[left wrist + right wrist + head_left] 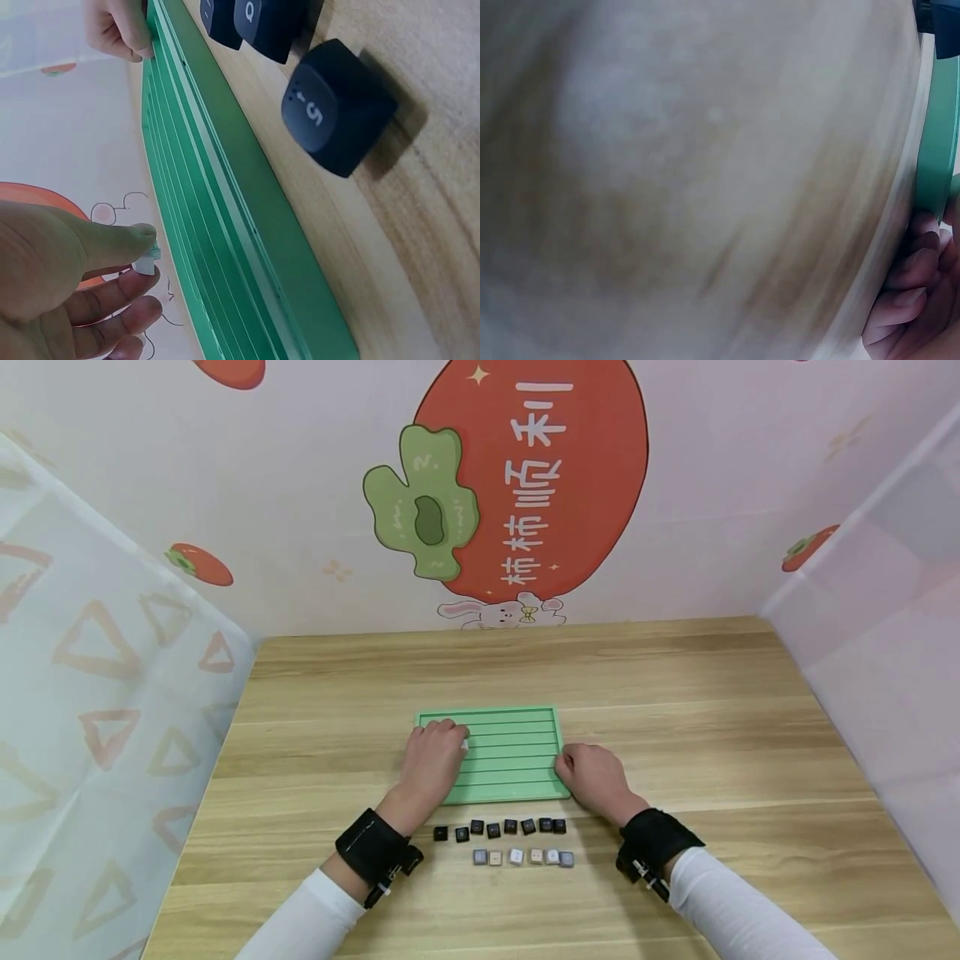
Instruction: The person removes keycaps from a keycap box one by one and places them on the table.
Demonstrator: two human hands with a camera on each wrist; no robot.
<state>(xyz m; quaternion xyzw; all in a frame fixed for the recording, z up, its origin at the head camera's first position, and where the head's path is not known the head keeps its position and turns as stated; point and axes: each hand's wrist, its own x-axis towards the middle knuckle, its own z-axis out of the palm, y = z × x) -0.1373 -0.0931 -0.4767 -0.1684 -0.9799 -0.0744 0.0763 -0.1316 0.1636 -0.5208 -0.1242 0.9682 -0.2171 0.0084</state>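
Observation:
A small white keycap (145,264) is pinched between the thumb and index finger of my left hand (435,758), over the left part of a green tray (517,764). The tray has a raised rim and several parallel grooved rows. My right hand (596,778) grips the tray's right edge, its thumb at the rim and its fingers curled. Below the tray lies a row of black keycaps (492,831), one of which, a black "5" keycap (337,109), looms large in the left wrist view. A second row of pale and grey keycaps (516,857) sits nearer to me.
Everything stands on a wood-grain table (337,693). A white printed backdrop (315,485) rises at its far edge, with more printed sheets along the left and right sides. Black straps with cameras (375,856) wrap both wrists.

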